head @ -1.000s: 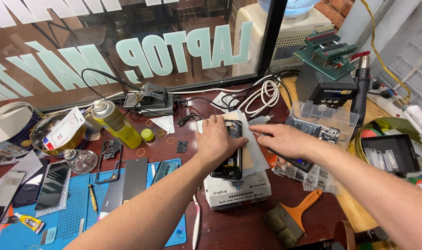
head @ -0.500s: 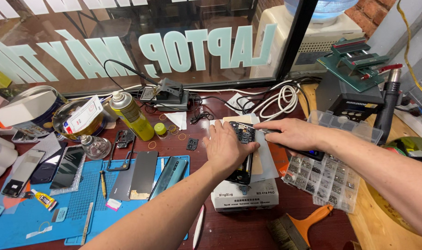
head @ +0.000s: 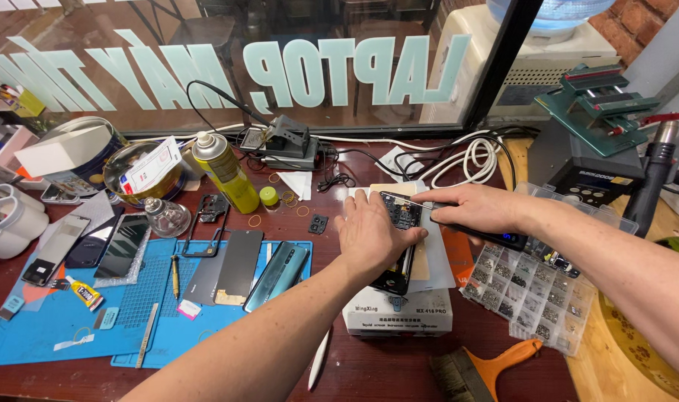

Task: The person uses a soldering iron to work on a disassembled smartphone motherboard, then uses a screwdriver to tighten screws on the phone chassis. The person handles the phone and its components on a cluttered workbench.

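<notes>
Fingers: left hand [head: 370,237] flat on opened phone [head: 399,246] | right hand [head: 473,210] pinching tool [head: 482,235] at top edge

We see an opened black phone [head: 399,246] lying flat, lengthwise, on a white box [head: 399,316] upon the bench, its inner circuitry exposed at the far end. A thin dark tool [head: 477,232] lies across that end.

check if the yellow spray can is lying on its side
No, the yellow spray can stands upright at the back of the table, left of both hands.
</notes>
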